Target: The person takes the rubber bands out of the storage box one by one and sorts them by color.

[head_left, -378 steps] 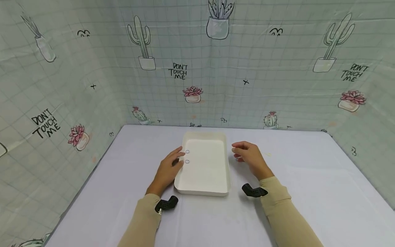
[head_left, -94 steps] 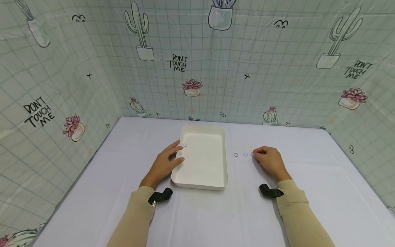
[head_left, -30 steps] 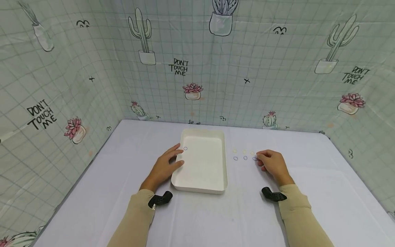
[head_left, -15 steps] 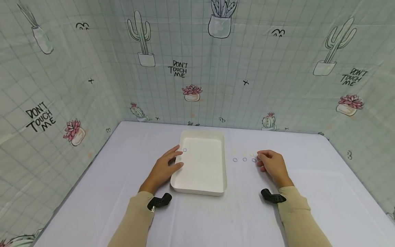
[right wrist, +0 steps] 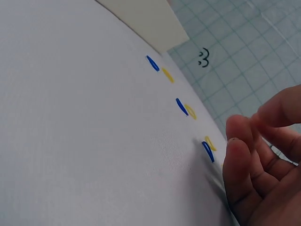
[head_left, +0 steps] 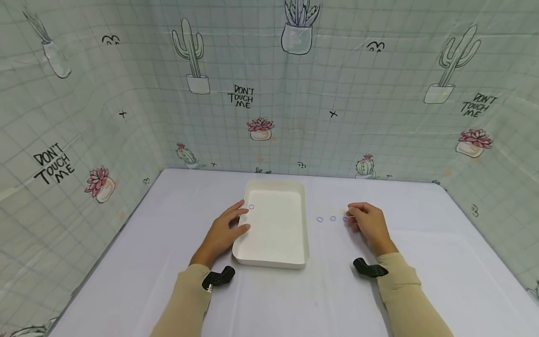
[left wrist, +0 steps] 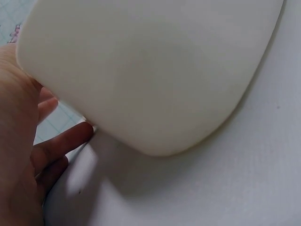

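Observation:
A shallow white tray (head_left: pixel 275 224) lies on the table, one small blue ring (head_left: pixel 251 207) inside near its left wall. My left hand (head_left: pixel 221 236) rests at the tray's left rim, thumb and fingers spread; in the left wrist view, fingertips touch the tray's underside edge. Right of the tray, blue rings (right wrist: pixel 182 107) form a row, with yellow rings (right wrist: pixel 190 111) in a row behind; all are thin, like small rubber bands. My right hand (head_left: pixel 370 227) hovers by the rightmost pair, thumb and index tips close together. Nothing shows between them. The hand partly covers the rightmost blue ring in the head view.
A white cloth covers the table (head_left: pixel 269 304). Behind it and along both sides hangs a grid-patterned curtain (head_left: pixel 210 121) with cactus drawings. A black wrist device (head_left: pixel 370 267) sits on each sleeve.
Since 12.6 s ago, one blue ring has left the tray, and the blue row now stands on the table. In the last second my right fingertips lifted slightly off the rightmost blue ring.

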Tool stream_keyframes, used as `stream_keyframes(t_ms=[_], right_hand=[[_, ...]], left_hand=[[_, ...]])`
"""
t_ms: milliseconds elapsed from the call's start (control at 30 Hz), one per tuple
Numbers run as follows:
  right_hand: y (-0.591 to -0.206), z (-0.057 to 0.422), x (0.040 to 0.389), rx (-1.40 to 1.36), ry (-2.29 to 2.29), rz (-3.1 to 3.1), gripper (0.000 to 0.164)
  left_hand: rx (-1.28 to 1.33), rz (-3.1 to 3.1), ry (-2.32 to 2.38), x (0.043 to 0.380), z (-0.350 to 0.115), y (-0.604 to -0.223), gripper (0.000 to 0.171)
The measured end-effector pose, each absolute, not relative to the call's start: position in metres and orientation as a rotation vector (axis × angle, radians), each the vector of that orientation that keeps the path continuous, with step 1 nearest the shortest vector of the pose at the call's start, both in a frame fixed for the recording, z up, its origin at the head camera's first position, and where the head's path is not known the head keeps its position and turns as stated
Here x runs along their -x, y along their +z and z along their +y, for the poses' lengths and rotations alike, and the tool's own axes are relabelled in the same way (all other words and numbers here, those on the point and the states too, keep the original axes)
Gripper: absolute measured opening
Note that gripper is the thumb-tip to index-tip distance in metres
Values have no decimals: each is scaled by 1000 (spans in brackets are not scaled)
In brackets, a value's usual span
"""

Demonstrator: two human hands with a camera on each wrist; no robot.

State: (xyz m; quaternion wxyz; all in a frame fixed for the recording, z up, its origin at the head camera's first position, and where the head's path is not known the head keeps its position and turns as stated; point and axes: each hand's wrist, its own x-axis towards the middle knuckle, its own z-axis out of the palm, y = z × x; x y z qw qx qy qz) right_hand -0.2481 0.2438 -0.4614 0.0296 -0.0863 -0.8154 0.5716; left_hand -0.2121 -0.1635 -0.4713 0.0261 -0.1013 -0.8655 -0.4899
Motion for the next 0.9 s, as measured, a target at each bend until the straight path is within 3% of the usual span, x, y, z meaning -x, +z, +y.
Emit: stream_keyframes(t_ms=[900], right_hand=[[-435, 196, 262, -8, 1929, -2599, 43]], left_hand=[[253, -2663, -1555, 213, -161, -472, 49]])
